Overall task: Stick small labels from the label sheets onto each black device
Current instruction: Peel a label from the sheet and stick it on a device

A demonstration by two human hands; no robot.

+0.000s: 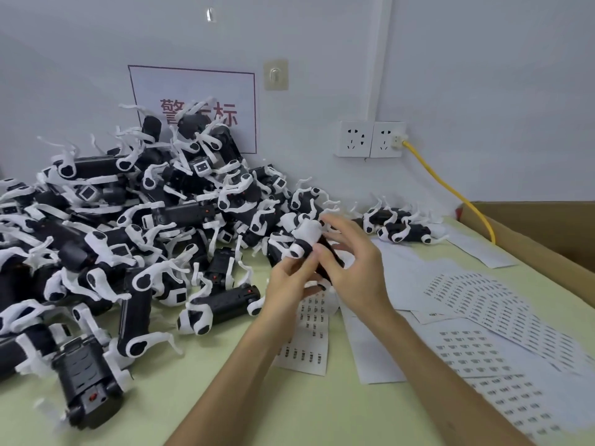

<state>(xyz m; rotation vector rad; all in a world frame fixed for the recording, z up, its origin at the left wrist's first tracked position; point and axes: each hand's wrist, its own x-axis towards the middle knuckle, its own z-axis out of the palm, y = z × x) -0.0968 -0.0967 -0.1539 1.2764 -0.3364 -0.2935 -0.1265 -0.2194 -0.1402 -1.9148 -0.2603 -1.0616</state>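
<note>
The left hand (286, 281) grips one black device (307, 238) above the worktop (289, 407), its fingers curled round it. The right hand (351, 268) presses a thumb on it, the other fingers spread apart. Most of the work seems left: a big pile (128, 226) waits at the left, and only a small group (399, 225) lies at the right. Label sheets (483, 304) lie near, beside a cardboard box (547, 239).

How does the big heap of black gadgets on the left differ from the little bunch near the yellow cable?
The big heap holds dozens, stacked against the wall; the little bunch has only a few, lying low on the table. The heap spreads to the near edge; the bunch sits at the back. Both are black with white wrapping.
</note>
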